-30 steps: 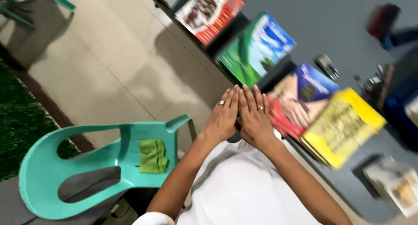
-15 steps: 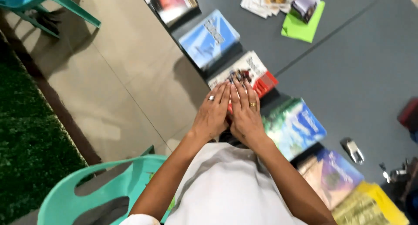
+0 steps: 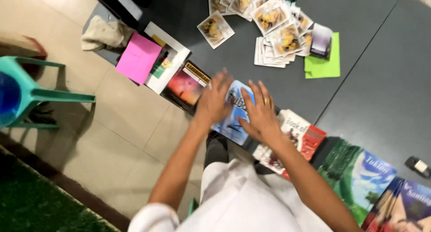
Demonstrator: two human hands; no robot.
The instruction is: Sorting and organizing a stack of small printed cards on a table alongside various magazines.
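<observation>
Left hand (image 3: 212, 102) and right hand (image 3: 259, 117) spread, fingers splayed wide, gripping nothing, hovering over blue-cover book (image 3: 233, 117) at near edge of grey table (image 3: 368, 79). Sunset-cover book (image 3: 186, 86) just left; red-and-white book (image 3: 298, 133) just right. Photo cards (image 3: 269, 30) far, beside green paper (image 3: 324, 63).

No packages, signs or screens here, just printed covers: a blue booklet (image 3: 233, 115) dead center, a pink sheet (image 3: 138, 58) around 10 o'clock, a green sheet (image 3: 324, 61) at 1 o'clock.
</observation>
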